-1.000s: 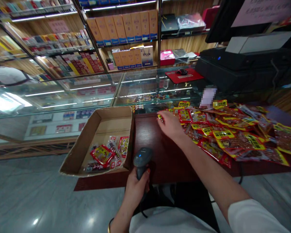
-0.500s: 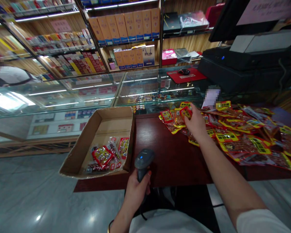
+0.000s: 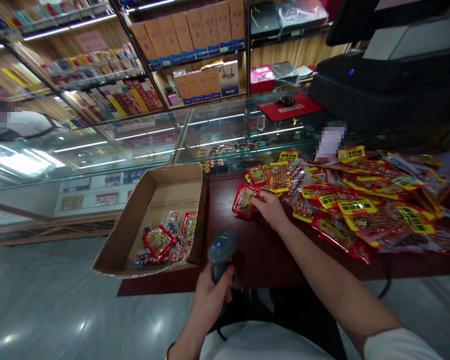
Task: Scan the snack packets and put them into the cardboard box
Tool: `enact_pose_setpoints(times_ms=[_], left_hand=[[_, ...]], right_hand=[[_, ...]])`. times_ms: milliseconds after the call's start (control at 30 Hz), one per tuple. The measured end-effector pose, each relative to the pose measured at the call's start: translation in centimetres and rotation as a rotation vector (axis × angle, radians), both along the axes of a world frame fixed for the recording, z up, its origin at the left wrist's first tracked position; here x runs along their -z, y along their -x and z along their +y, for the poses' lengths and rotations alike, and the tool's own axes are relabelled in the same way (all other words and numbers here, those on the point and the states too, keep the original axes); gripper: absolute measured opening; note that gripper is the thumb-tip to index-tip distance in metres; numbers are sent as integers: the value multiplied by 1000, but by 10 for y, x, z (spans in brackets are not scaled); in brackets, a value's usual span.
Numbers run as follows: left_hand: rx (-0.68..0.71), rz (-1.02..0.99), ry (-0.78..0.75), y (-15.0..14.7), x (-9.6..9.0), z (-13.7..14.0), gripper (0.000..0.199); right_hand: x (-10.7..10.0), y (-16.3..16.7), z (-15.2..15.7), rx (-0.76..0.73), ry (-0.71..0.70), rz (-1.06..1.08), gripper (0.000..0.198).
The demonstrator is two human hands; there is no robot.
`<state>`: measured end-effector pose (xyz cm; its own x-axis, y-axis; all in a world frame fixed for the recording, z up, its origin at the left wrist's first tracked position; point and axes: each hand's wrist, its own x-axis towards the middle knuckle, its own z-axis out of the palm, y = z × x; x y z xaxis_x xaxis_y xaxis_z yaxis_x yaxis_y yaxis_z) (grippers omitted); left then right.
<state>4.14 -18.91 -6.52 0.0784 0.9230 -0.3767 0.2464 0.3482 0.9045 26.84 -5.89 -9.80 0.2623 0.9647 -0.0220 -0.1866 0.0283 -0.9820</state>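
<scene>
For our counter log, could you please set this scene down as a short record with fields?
Left hand: the left hand grips a handheld barcode scanner
Right hand: the right hand holds a red-edged snack packet by its right side
Surface: dark reddish-brown table
Left of scanner: open cardboard box with a few small packets inside
Right side: heaped pile of snack packets
Beyond the table: glass display counter, with a black computer mouse on a red mouse pad
</scene>
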Motion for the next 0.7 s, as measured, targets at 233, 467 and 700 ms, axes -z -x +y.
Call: enact_pose_setpoints(times_ms=[233,467,700], left_hand=[[57,151,-29,-7,-25,-8,24],[91,182,-73,0,-29,-7,24],[98,129,-42,0,-28,-9,26]], right_hand=[[12,-10,10,-20,66,89,30],[16,-5,10,-57,24,11,35],[12,-5,7,-93,-1,-39,33]])
